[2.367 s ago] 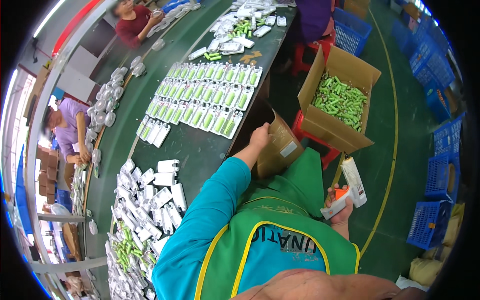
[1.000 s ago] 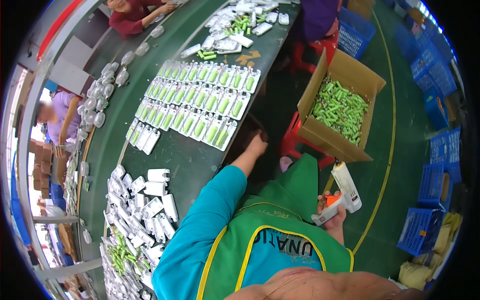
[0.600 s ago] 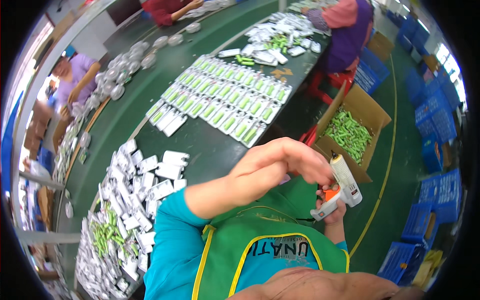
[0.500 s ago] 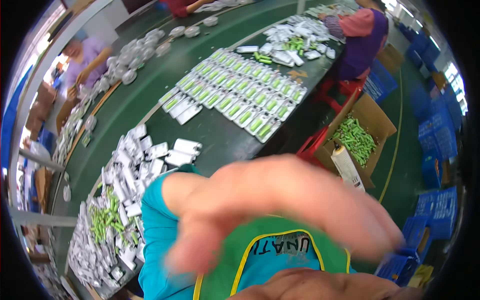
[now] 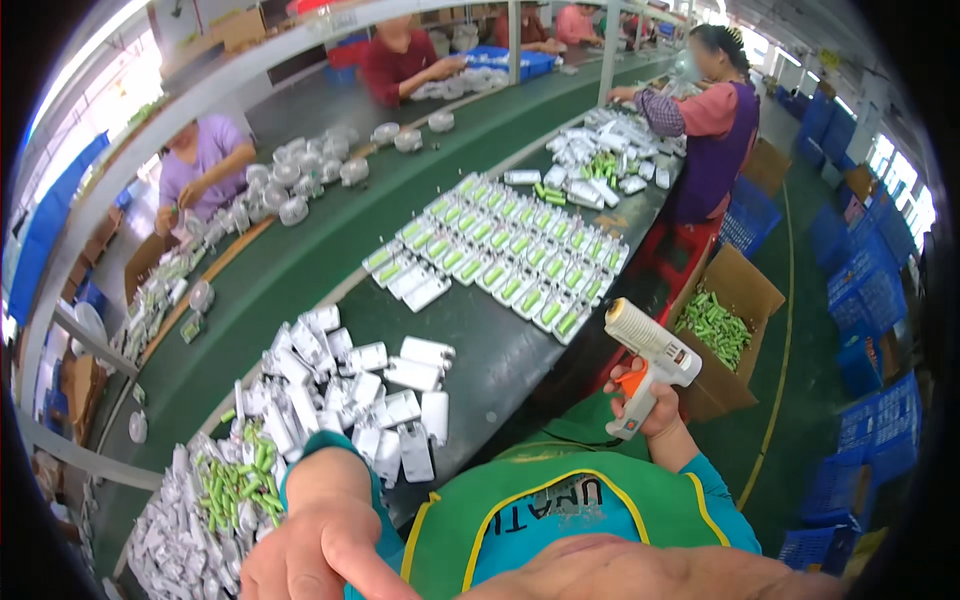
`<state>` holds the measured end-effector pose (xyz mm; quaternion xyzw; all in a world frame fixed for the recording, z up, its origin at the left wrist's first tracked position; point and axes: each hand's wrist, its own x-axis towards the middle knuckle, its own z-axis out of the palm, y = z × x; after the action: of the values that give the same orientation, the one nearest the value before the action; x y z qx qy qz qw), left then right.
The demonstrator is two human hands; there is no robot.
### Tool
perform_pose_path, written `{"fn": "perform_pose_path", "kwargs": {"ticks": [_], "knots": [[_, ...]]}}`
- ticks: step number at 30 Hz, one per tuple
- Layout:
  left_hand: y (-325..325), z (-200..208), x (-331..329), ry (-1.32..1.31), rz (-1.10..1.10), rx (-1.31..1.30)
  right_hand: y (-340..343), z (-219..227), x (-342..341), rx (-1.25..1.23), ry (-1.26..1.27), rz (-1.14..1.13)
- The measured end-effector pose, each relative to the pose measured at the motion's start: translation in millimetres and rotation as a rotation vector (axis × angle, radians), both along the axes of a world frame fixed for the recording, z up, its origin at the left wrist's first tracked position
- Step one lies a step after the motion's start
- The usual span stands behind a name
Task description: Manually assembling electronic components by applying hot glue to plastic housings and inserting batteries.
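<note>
My right hand (image 5: pixel 660 407) is wrapped round the handle of a hot glue gun (image 5: pixel 672 355), pale grey with an orange trigger. Its wide ribbed nose points up and to the left, above the floor beside the bench. Low in the picture, my left hand (image 5: pixel 315 550) hangs with its thumb apart from the fingers and nothing visible in it; the fingertips run near the lower edge. Loose white plastic casings (image 5: pixel 300 375) and a heap of green cylindrical cells (image 5: pixel 240 480) are beyond it. Rows of white casings with green cells (image 5: pixel 500 255) lie in the bench's middle.
The dark bench (image 5: pixel 480 400) runs away to the far right. A cardboard box (image 5: pixel 712 393) of green cells stands by its right side. A co-worker in purple (image 5: pixel 725 130) is at the far end. Others work across the green belt (image 5: pixel 400 185). Blue crates (image 5: pixel 870 430) stack at right.
My left arm, blurred across my body earlier, has swung back to the lower left. The glue gun, then partly hidden behind it, shows fully in my right hand. The view has tilted up.
</note>
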<state>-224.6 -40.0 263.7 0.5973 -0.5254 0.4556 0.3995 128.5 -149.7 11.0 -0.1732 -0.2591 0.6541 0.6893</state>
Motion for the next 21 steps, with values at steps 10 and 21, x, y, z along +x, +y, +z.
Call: {"fn": "perform_pose_path", "kwargs": {"ticks": [10, 21], "knots": [[-14, -78, -15, 0.682, 0.421, 0.008, 25, 19, -17, 0.113, 0.002, 0.099], [-26, -236, 99, 1.396, 0.713, -0.893, 66, 21, -75, 0.159, -0.229, 0.094]]}}
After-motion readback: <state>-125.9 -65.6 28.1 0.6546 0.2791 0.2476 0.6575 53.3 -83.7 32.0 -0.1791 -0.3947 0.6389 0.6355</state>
